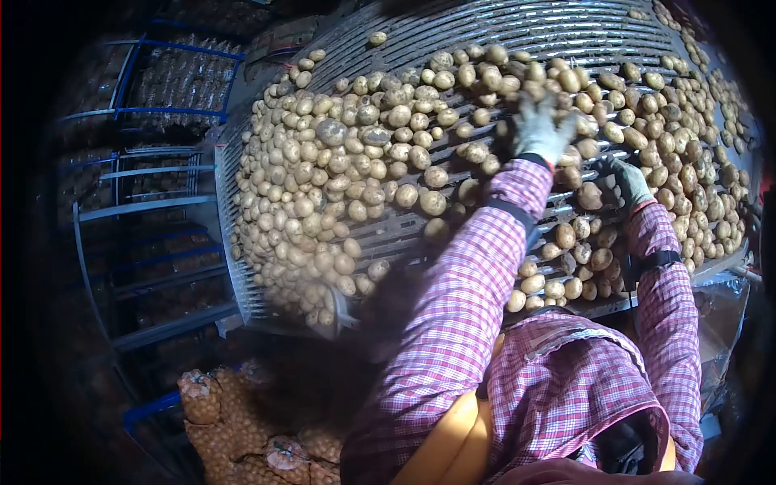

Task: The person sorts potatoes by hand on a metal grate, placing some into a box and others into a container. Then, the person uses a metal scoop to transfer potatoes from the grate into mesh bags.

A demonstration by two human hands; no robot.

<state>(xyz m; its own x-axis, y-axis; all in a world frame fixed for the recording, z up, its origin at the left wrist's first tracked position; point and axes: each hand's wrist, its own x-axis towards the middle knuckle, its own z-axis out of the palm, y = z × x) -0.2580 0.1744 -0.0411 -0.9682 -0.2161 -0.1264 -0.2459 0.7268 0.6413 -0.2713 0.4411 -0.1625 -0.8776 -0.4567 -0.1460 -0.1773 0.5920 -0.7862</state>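
Observation:
My left hand (543, 129), in a pale work glove, reaches over the slatted metal rack with its fingers spread against several potatoes (570, 80). The palm faces down, and the fingertips overlap the potatoes at the far side. Lower and to the right, my right hand (624, 183) wears a similar glove, partly in shadow. Its fingers stretch toward the left, beside a brownish potato (589, 196) and the denser pile on the right. Both my sleeves are plaid, with dark bands around the forearms.
A broad layer of potatoes (303, 174) covers the left of the slatted rack (477, 31). A blurred whitish thing (339, 311) shows at its near left edge. Net sacks of potatoes (234, 416) lie below left, and blue-framed metal racks (174, 113) stand at far left.

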